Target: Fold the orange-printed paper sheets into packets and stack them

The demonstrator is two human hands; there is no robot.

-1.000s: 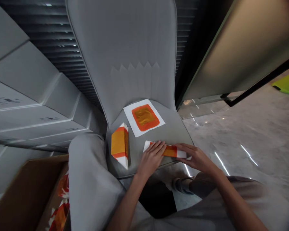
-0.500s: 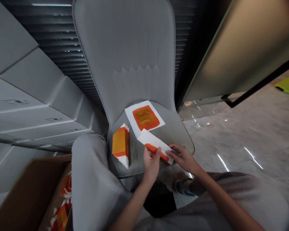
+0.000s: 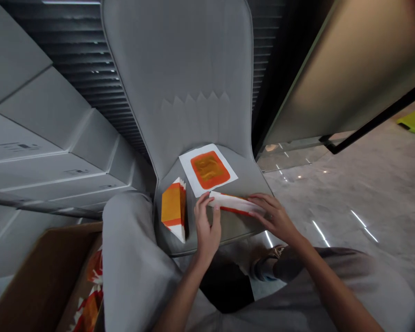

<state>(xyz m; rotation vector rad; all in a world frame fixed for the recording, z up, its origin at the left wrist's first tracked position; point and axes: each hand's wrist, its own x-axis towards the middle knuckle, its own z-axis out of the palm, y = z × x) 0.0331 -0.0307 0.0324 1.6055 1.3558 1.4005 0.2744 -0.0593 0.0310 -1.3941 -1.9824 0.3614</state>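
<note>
Fingers part-closed, left hand [image 3: 207,233], right hand [image 3: 281,222]: folded strip [image 3: 234,203], newly pinched at both ends, nearside of printed sheet [image 3: 210,169]; I judge full-length control.

The long, narrow, folded white paper strip with orange-red edges [image 3: 235,203] slants across the grey chair seat's front [image 3: 254,180], white face showing, its ends partly hidden by fingers [image 3: 204,199].
</note>
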